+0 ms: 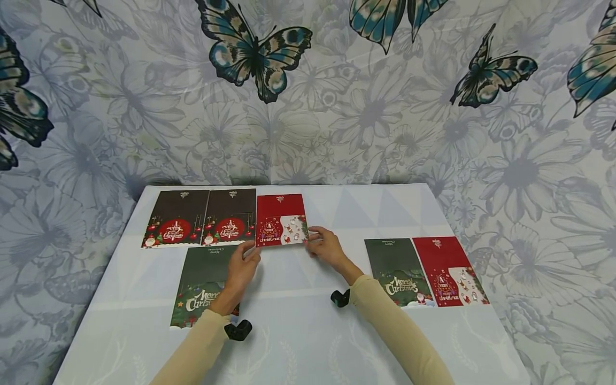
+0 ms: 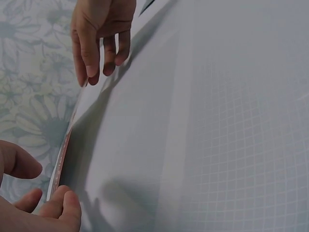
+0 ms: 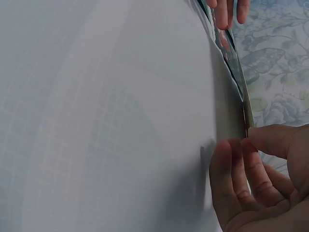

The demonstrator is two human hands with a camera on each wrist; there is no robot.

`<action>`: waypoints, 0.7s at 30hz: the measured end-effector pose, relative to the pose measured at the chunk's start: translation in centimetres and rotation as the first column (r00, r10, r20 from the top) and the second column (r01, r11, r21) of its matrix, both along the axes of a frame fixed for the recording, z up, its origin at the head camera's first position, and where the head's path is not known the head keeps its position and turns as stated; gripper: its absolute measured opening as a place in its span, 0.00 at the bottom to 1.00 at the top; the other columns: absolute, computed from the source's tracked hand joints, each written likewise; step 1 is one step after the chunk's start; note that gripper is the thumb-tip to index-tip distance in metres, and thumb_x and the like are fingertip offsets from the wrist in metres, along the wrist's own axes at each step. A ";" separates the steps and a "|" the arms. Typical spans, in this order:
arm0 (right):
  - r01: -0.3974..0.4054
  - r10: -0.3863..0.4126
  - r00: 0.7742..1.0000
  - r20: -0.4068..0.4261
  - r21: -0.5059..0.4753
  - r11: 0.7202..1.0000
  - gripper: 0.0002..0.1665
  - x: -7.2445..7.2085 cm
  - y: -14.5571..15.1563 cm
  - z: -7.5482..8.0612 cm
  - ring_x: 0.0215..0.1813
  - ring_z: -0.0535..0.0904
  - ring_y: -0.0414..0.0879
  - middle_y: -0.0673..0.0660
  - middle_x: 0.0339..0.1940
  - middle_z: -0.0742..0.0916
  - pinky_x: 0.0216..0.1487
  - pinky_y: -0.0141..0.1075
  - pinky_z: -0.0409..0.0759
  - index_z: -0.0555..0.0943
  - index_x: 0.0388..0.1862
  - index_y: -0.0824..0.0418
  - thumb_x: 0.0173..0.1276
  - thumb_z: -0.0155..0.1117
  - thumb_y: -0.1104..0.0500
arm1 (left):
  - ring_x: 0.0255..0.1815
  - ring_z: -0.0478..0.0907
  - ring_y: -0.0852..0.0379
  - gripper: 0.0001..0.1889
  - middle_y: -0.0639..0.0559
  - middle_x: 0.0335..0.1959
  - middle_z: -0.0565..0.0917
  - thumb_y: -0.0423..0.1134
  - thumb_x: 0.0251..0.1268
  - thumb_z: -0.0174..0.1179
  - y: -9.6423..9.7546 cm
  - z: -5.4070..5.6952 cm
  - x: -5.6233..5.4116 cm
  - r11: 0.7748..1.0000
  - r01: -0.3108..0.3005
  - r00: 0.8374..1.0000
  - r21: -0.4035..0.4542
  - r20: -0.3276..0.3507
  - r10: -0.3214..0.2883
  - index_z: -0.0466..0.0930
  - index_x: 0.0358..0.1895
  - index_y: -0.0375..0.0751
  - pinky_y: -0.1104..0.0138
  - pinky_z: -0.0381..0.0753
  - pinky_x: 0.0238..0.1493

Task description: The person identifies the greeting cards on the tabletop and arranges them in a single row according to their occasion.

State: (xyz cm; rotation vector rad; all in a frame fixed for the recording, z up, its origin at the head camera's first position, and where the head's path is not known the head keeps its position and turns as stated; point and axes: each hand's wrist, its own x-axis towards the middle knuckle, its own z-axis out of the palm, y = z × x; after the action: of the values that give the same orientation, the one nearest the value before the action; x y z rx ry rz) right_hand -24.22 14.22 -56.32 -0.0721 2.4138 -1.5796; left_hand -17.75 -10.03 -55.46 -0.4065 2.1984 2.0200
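A red Christmas card (image 1: 281,220) lies at the far side of the table, its right half showing white figures. At its lower left corner, my left hand (image 1: 244,267) holds the near edge between thumb and fingers. My right hand (image 1: 329,247) pinches the lower right corner. From the right wrist, the right thumb and fingertips (image 3: 251,137) meet at the card's edge, seen nearly side-on. The left wrist view shows the left fingers (image 2: 63,208) at the other end of that edge. Beneath my left forearm, a green Merry Christmas card (image 1: 204,278) is partly hidden.
Two dark cards with red round prints, the left one (image 1: 175,218) and the right one (image 1: 230,216), lie side by side left of the red card. To the right rest another green card (image 1: 399,272) and another red card (image 1: 449,271). A butterfly-print cloth (image 1: 337,133) hangs behind the table (image 1: 298,331).
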 end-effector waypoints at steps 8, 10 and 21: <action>0.031 -0.030 0.999 -0.021 0.040 0.999 0.26 0.1 -0.3 0.2 0.27 0.85 0.46 0.62 0.40 0.88 0.30 0.34 0.83 0.76 0.63 0.66 0.66 0.67 0.66 | 0.73 0.68 0.41 0.26 0.35 0.74 0.64 0.28 0.69 0.50 0.0 0.0 -0.3 1.000 -0.017 1.000 0.006 0.004 0.017 0.62 0.69 0.30 0.51 0.71 0.70; 0.026 -0.025 0.999 -0.029 0.046 0.999 0.25 0.1 -0.3 0.2 0.27 0.85 0.47 0.62 0.39 0.88 0.30 0.34 0.83 0.77 0.63 0.66 0.66 0.67 0.66 | 0.74 0.68 0.41 0.26 0.35 0.74 0.64 0.28 0.68 0.50 0.1 -0.1 -0.3 1.000 -0.019 1.000 0.003 0.009 0.019 0.63 0.69 0.30 0.52 0.71 0.70; 0.045 -0.044 0.999 -0.008 0.053 0.998 0.25 0.2 -0.3 0.1 0.27 0.83 0.42 0.62 0.43 0.89 0.31 0.32 0.82 0.78 0.62 0.65 0.66 0.67 0.65 | 0.74 0.66 0.39 0.26 0.33 0.73 0.64 0.27 0.68 0.49 0.1 -0.2 -0.2 1.000 -0.005 1.000 0.001 0.006 0.005 0.62 0.69 0.29 0.50 0.70 0.70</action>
State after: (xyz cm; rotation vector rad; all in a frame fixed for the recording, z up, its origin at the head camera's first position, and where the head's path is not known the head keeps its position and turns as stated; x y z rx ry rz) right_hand -23.97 13.95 -56.19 -0.0139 2.4776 -1.5349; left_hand -17.95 -9.98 -55.66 -0.4172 2.1954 2.0192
